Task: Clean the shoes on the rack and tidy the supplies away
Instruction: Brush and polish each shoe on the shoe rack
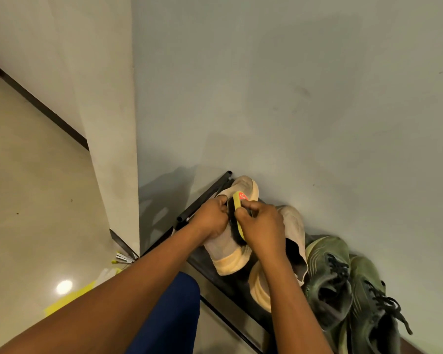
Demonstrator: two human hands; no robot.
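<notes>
At the centre of the frame I see my left hand (211, 219) gripping a beige shoe (228, 247), fingers curled round its upper, holding it over the top shelf of a black shoe rack (202, 200) that stands against a pale grey wall (292, 98). My right hand (262, 227) pinches a yellow brush (238, 208) with an orange label, its dark bristles pressed against the shoe. The second beige shoe (292, 226) lies just to the right on the rack, touching the first. Toward the lower right sit two olive-green laced shoes (343, 284). At lower left, on the shiny floor (23, 200), lies a yellow cloth (69, 298).
</notes>
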